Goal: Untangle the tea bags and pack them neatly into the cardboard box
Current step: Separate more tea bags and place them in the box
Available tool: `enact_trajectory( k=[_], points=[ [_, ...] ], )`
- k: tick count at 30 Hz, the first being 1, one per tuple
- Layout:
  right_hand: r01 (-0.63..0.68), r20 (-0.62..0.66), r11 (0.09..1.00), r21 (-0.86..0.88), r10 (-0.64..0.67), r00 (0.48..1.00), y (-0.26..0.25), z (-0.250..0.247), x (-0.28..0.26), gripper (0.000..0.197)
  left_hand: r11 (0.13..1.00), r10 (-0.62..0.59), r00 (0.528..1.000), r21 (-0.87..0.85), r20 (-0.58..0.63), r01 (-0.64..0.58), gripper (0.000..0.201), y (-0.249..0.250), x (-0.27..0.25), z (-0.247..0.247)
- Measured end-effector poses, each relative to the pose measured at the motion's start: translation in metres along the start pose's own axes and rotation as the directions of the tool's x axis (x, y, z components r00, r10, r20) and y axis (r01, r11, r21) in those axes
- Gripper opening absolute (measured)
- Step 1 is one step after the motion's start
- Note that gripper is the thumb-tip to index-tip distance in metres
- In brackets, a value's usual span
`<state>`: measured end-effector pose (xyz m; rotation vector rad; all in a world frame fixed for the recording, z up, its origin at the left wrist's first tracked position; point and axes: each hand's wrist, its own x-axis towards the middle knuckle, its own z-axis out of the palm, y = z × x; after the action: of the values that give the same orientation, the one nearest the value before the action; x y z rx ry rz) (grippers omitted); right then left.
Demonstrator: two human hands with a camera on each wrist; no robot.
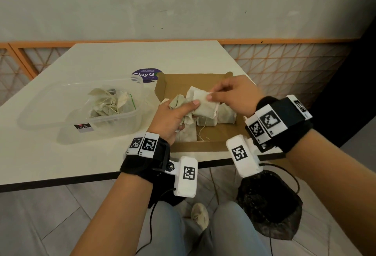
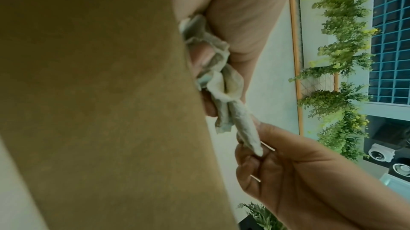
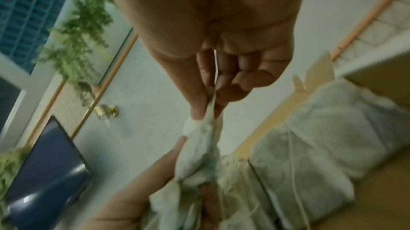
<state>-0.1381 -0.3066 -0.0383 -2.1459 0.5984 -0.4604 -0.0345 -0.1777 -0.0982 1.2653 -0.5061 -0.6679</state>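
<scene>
Over the open cardboard box [image 1: 203, 81] my left hand [image 1: 179, 111] grips a crumpled bunch of pale tea bags [image 1: 178, 103]. My right hand [image 1: 215, 95] pinches the edge of one tea bag [image 1: 205, 106] that lies across the bunch. In the left wrist view the bunch [image 2: 213, 69] sits in my left fist [image 2: 224, 48], and the right hand [image 2: 259, 155] pinches the tip of one bag [image 2: 246, 127]. The right wrist view shows my right hand [image 3: 209, 106] pinching that bag [image 3: 195, 148]. Packed tea bags [image 1: 221, 116] lie in the box.
A clear plastic tub [image 1: 40, 113] with a tangle of several tea bags [image 1: 110, 104] stands left of the box on the white table [image 1: 101, 58]. A purple round sticker [image 1: 146, 74] lies behind them. The table's front edge [image 1: 81, 178] runs under my wrists.
</scene>
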Motion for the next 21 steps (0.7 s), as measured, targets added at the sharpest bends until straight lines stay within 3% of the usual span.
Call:
enact_trajectory(
  k=[7,11,18,21],
  points=[
    [-0.067,0.001,0.954,-0.291,0.071,0.998,0.01,-0.03,0.01,0.017,0.999,-0.03,0.998,-0.047,-0.051,0.028,0.021,-0.001,0.003,-0.002],
    [-0.078,0.084,0.886,-0.457,0.131,0.988,0.021,-0.034,0.01,0.013,0.998,-0.031,0.998,-0.059,-0.058,0.028,0.021,-0.001,0.003,-0.001],
    [-0.042,0.263,0.924,-0.38,0.151,0.953,0.016,-0.039,0.005,0.007,0.995,-0.04,0.997,-0.09,-0.061,0.034,0.018,-0.002,0.005,-0.003],
    [-0.034,0.273,0.912,-0.408,0.158,0.949,0.021,-0.032,0.008,0.004,0.993,-0.035,0.997,-0.113,-0.068,0.027,0.016,-0.002,0.006,-0.004]
  ],
)
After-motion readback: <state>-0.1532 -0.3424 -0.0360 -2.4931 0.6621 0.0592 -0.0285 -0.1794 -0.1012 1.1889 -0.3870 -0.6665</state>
